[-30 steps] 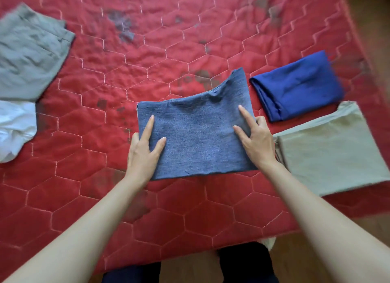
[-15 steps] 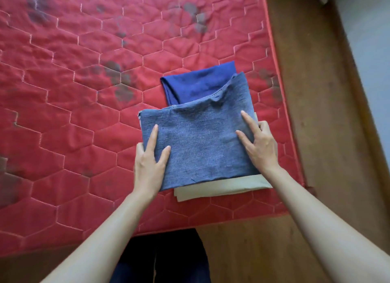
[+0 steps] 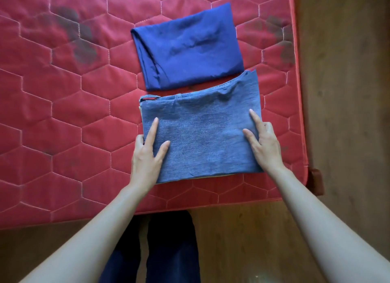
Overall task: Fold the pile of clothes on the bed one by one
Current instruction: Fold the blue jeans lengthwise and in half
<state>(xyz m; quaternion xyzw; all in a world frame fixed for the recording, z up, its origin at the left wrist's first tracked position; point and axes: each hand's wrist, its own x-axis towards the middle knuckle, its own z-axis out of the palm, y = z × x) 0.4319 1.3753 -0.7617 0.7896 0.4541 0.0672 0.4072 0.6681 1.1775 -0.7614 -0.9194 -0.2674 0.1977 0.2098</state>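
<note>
Here, both hands' grips, left hand and right hand, clamped on folded denim.

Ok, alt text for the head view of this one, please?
Both hands, left and right, hold a folded denim piece by its sides on a red quilted bed. A folded blue garment lies just beyond it.

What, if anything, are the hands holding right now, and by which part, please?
The folded denim garment: the left hand grips its left edge, the right hand its right edge, thumbs and forefingers on top.
</note>
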